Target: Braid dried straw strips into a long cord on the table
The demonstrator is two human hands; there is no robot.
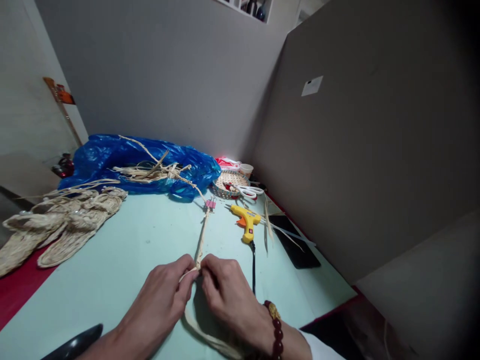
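2 hands in view, both on 1 straw cord [202, 237] at the near middle of the desk [157, 240]. Left hand [163, 290]: thumb and forefinger pinching the cord's near end. Right hand [230, 292]: fingers curled in, pinching at the same spot, just beside the left fingertips. 1 bracelet [278, 332] of dark red beads on the right wrist.

Cord runs away from the hands to 1 pink binder clip [210, 204], then on toward the bag. 1 pale loose strip [200, 330] curves down from the hands toward the near edge.

Rest of the desk:
- 1 blue plastic bag [97, 160], far side, with a heap of loose straw [150, 172] on it; too tangled to count.
- 2 woven slippers [75, 240], far left, touching.
- 1 yellow glue gun [249, 220], right of the cord, orange trigger, black cable running nearer.
- 1 round woven basket [234, 177] right of the bag, 1 pair of white scissors [249, 191] at its edge.
- 1 cup [245, 169] behind the basket.
- 1 flat black slab [294, 245], right.
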